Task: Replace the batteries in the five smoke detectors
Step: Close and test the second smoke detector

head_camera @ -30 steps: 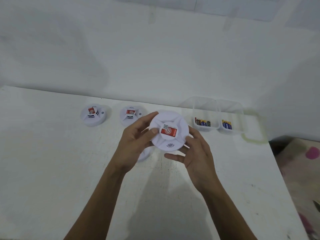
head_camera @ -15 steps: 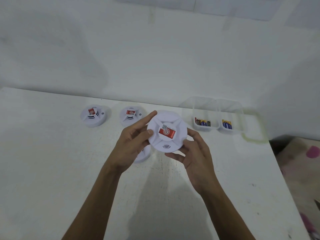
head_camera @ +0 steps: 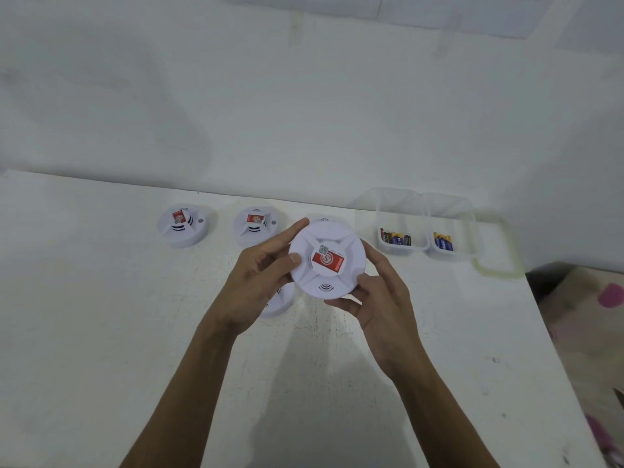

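2 hands [head_camera: 260, 282] [head_camera: 381, 298] grip the smoke detector [head_camera: 327, 259] between them by its rim.

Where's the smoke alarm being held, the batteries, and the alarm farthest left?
held smoke detector [head_camera: 328, 261]: head view, its red label.
batteries [head_camera: 395, 238]: head view, middle of left tub's row.
far-left smoke detector [head_camera: 181, 223]: head view, its raised middle.

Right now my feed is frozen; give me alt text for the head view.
The left hand and right hand grip a white, red-labelled smoke detector above a white table. Behind it on the left sit the far-left detector and middle detector; on the right, two clear tubs, left tub and right tub, hold batteries.
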`<state>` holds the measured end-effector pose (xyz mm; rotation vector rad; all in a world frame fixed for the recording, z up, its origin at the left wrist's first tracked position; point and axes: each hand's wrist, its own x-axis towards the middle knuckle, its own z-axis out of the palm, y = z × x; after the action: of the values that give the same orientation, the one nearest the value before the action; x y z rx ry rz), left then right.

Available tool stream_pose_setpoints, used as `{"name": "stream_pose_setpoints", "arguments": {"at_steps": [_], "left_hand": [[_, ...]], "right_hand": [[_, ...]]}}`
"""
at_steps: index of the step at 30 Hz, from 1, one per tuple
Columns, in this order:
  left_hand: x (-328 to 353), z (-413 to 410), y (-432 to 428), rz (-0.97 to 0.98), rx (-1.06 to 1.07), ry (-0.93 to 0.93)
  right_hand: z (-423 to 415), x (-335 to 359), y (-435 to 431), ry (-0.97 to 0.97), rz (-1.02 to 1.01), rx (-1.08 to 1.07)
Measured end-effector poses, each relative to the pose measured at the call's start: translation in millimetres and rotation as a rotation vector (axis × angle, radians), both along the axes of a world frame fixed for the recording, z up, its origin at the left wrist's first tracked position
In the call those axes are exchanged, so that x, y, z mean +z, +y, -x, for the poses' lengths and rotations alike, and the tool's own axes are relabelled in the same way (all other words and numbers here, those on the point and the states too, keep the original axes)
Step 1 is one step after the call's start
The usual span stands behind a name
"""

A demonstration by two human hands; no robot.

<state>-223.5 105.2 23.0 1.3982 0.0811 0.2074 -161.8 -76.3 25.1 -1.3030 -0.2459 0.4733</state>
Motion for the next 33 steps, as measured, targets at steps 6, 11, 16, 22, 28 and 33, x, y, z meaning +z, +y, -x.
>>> {"name": "stream_pose_setpoints", "arguments": {"at_steps": [6,11,16,22,28,33], "left_hand": [[-1.4,0.3,0.5,0.011,-0.004,0.003],[-0.9,1.2,-1.5,0.000,-0.006,0.001],[1.3,0.9,-3.3,-0.010,-0.011,0.006],[2.1,1.7,-4.1,-0.007,-0.011,0.005],[3.3,2.3,-4.9,-0.018,-0.011,0.001],[3.6,2.2,-4.6,-0.024,-0.016,-0.003]], "right_hand": [[0.3,0.4,-0.8,-0.007,0.004,0.012],[1.1,1.1,-2.6,0.002,0.007,0.011],[2.2,1.1,-3.0,0.004,0.020,-0.007],[1.9,1.0,-3.9,0.019,0.016,-0.009],[2.1,1.4,-3.0,0.029,0.017,-0.010],[2.0,0.9,-3.7,0.026,0.009,-0.004]]}}
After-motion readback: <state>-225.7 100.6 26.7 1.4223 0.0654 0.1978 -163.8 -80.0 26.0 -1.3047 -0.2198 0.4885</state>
